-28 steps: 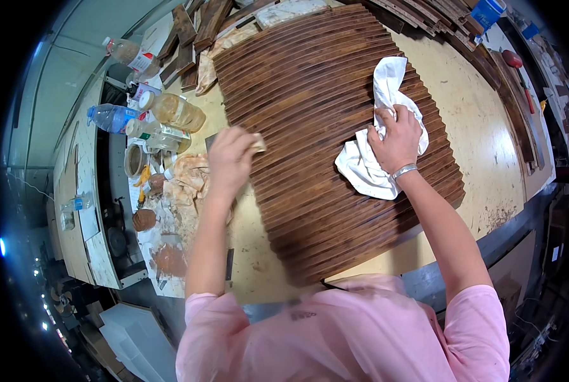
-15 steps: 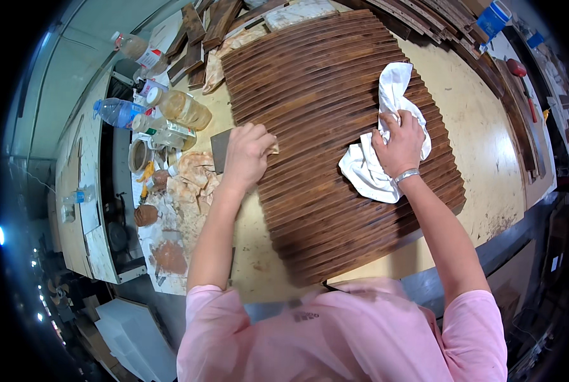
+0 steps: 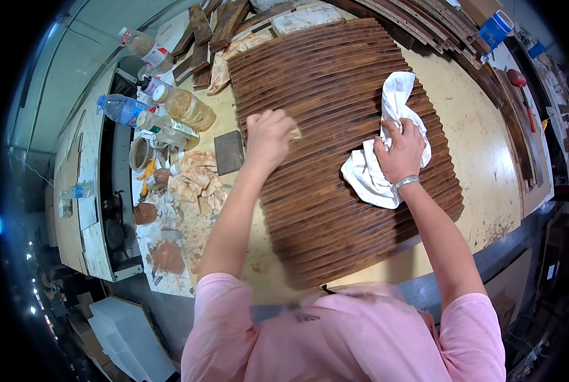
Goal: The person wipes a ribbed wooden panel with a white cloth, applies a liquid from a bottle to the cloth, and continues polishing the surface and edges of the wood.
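Rows of dark brown wooden strips (image 3: 323,184) lie side by side as a ribbed panel in front of me. Over its left part, my left hand (image 3: 270,137) is closed on a small tan piece (image 3: 295,134); only its edge shows past the fingers, so its kind is unclear. My right hand (image 3: 400,151) presses on a crumpled white cloth (image 3: 370,175) spread on the panel's right part, its fingers gripping the folds. A dark grey rectangular block (image 3: 229,153) rests on the table just left of the panel, beside my left forearm.
Plastic bottles (image 3: 186,109), an open round jar (image 3: 140,153) and a stained cloth (image 3: 198,181) crowd the table's left. Loose wood strips (image 3: 230,25) lie at the far edge. A blue jug (image 3: 496,28) and a red-handled tool (image 3: 527,108) are at far right.
My left hand has moved right across the strips with the tan piece, uncovering more of the grey block. My right hand stays on the white cloth. The whole view has shifted slightly.
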Motion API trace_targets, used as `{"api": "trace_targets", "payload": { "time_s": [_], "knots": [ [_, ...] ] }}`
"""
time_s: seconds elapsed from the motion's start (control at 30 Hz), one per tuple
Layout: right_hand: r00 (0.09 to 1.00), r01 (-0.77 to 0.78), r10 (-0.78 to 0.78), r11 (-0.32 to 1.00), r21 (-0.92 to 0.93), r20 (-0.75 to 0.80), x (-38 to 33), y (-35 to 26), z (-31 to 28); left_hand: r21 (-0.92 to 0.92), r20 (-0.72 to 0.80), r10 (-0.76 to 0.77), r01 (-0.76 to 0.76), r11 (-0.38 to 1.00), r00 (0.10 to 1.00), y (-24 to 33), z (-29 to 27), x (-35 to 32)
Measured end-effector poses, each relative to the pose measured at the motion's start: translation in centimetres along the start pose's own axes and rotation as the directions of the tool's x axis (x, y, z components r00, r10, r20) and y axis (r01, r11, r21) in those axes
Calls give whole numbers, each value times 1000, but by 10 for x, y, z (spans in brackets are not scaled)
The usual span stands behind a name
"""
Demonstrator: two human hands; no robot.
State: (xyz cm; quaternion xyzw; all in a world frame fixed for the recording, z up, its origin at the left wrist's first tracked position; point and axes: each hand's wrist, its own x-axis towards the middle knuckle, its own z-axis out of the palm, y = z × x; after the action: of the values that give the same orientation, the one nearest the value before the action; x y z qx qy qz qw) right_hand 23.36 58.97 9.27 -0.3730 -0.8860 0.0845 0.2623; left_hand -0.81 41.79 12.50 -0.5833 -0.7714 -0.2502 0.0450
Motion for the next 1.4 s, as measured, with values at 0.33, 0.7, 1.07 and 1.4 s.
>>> {"api": "trace_targets", "payload": {
  "time_s": [0.33,0.7,1.07,1.4],
  "knots": [
    [1000,-22,22,1000,5,-14,-1,5,-2,104,-75,-69,77,992,995,-14,-29,0],
    [999,-20,20,1000,7,-28,0,4,-3,215,75,-243,222,951,967,-50,-46,-22],
    [999,-40,40,999,19,-6,2,0,-5,168,-79,-224,235,957,971,-46,-26,24],
    [999,-46,45,998,32,20,2,4,-6,-29,-97,64,-67,997,993,7,67,161]
  ]
}}
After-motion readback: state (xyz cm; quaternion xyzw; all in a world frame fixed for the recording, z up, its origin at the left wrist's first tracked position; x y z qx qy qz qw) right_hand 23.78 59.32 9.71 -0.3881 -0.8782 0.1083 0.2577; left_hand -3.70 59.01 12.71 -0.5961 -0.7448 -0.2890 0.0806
